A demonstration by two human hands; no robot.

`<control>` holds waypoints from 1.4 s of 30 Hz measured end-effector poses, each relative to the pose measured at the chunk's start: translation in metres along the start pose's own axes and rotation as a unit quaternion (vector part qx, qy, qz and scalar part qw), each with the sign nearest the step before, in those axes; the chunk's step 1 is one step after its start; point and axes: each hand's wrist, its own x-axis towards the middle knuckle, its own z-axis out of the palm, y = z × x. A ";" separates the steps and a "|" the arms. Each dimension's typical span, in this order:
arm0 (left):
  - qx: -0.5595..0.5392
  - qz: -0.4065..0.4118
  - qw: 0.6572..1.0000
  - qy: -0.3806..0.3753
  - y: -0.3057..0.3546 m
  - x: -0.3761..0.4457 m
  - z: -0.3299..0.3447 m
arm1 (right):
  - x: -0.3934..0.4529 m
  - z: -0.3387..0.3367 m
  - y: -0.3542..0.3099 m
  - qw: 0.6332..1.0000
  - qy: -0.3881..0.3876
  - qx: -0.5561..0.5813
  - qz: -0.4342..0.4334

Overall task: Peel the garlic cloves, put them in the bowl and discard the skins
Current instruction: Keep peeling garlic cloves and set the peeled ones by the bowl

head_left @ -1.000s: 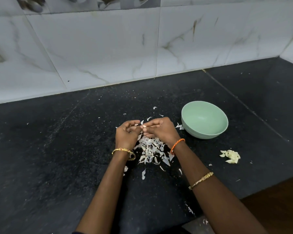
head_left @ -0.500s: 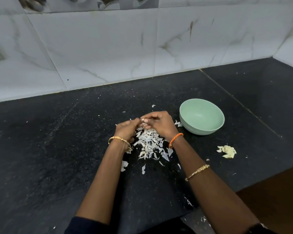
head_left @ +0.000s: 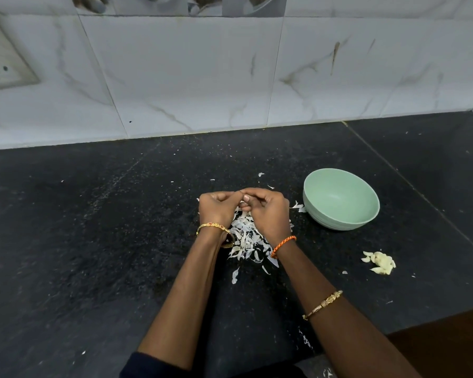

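Observation:
My left hand point(head_left: 217, 208) and my right hand point(head_left: 268, 211) meet fingertip to fingertip over a pile of white garlic skins point(head_left: 246, 238) on the black counter. Both are pinched together on something small; the fingers hide it, so the clove itself is barely visible. A pale green bowl point(head_left: 372, 211) stands just right of my right hand and looks empty inside. A small heap of peeled yellowish garlic cloves point(head_left: 380, 263) lies on the counter, nearer me than the bowl.
The black stone counter point(head_left: 93, 241) meets a white marble-tiled wall point(head_left: 202, 77) behind. A switch plate point(head_left: 0, 64) sits on the wall at far left. Loose skin flakes point(head_left: 261, 174) lie scattered beyond the hands. The counter's front edge drops off at lower right.
The view has tilted up and shows more wall. Both hands stay together over the skin pile, fingers working at the same spot; the bowl and the peeled cloves have not moved.

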 end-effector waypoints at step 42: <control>0.164 0.145 0.973 -0.072 -0.002 0.007 -0.010 | 0.005 -0.028 -0.008 0.952 -0.095 0.232 0.176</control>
